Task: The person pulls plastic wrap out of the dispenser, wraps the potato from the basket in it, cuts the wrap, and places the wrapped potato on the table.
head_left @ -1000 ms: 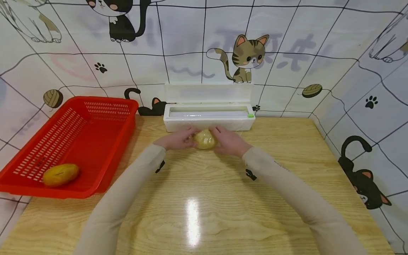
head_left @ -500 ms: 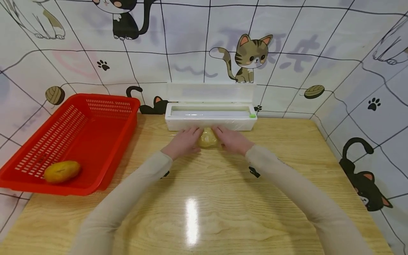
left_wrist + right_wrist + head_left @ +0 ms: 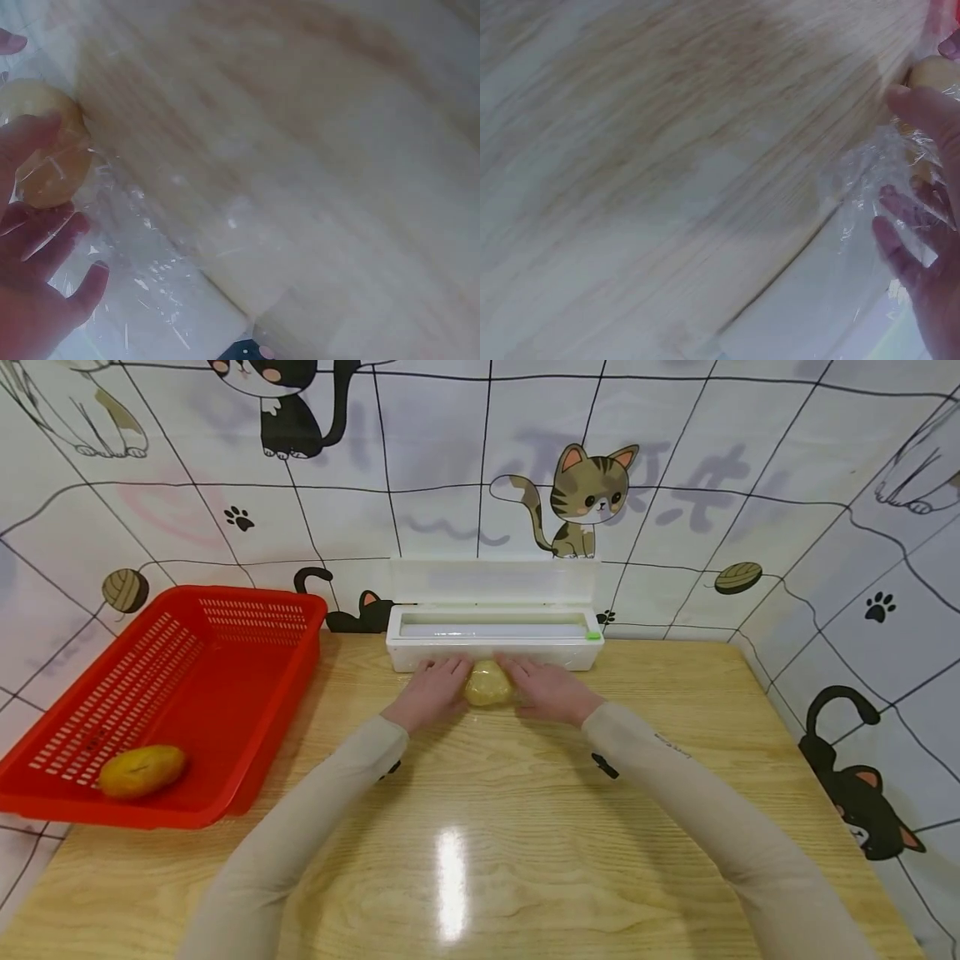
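Observation:
A yellow potato [image 3: 488, 685] wrapped in shiny cling film sits between the two hands, right at the front of a white box. My left hand [image 3: 433, 695] holds its left side; in the left wrist view the thumb lies across the potato [image 3: 66, 166] and the fingers reach round its other side. From the right, my right hand [image 3: 555, 693] holds it, thumb on one side and fingers on the other in the right wrist view. Loose, crinkled cling film [image 3: 870, 169] spreads out around the fingers and overlaps the box.
The white cling film dispenser [image 3: 495, 653] stands with its lid raised against the wall, a roll inside and a green slider at its right end. At the left is a red basket [image 3: 243, 710] with another potato [image 3: 142, 772]. Patterned walls border the wooden table [image 3: 570, 860].
My left hand has shifted from the potato's lower left to a higher grip with its back up. The potato has turned slightly and stays close to the dispenser. The right hand has barely moved.

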### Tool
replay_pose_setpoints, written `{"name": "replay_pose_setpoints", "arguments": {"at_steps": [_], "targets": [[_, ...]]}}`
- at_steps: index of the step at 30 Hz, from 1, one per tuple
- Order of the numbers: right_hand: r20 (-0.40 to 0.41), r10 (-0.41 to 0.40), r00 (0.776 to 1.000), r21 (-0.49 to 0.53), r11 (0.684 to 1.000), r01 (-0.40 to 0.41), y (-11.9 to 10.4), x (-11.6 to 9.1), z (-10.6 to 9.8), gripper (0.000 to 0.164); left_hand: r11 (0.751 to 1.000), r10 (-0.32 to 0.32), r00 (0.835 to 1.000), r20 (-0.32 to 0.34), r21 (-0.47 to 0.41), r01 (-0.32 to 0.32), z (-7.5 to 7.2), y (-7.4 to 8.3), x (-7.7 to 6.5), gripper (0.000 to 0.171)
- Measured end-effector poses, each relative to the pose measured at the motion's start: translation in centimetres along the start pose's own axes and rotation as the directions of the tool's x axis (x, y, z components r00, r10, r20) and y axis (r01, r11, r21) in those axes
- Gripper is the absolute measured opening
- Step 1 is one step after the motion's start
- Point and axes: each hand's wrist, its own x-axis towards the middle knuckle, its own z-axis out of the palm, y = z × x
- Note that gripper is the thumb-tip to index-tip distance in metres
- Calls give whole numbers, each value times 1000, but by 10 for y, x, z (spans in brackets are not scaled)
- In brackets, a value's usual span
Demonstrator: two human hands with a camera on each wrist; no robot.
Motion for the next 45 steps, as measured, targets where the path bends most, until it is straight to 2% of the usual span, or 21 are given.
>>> {"name": "replay_pose_setpoints", "arguments": {"at_steps": [6,10,15,19,23,28,32,35,39,42,44,45], "targets": [[-55,27,998,60,998,-23,4,-8,0,70,1000,-11,1000,8,-4,11,-2,2,1,58],[-39,73,997,184,981,-64,9,-17,-2,71,1000,-23,1000,21,-18,23,-4,2,3,60],[3,128,992,409,905,-118,19,-29,-1,68,999,-25,999,27,-37,26,-4,0,4,60],[8,125,992,528,842,-110,26,-37,1,54,999,-26,999,48,-33,27,-5,-1,4,61],[-23,136,990,613,785,-93,28,-42,0,38,999,-31,997,76,-40,34,-8,-1,5,61],[-36,213,976,687,715,-130,31,-45,0,26,998,-30,996,88,-45,34,-11,-1,6,61],[-45,276,960,705,690,-165,36,-47,-3,22,999,-21,996,86,-24,23,-12,-1,7,62],[-103,304,947,664,730,-161,36,-47,-9,22,1000,-16,996,86,-11,17,-13,0,7,62],[-213,292,932,516,844,-147,23,-39,-17,28,1000,-30,995,97,9,30,-14,1,8,61],[-263,197,944,287,950,-119,4,-26,-18,40,999,-40,995,94,34,37,-15,3,9,59],[-265,134,955,111,988,-108,-10,-17,-15,50,999,-35,996,82,43,31,-15,3,10,59],[-263,111,958,24,994,-109,-15,-12,-13,55,999,-30,997,73,46,27,-15,3,10,59]]}}
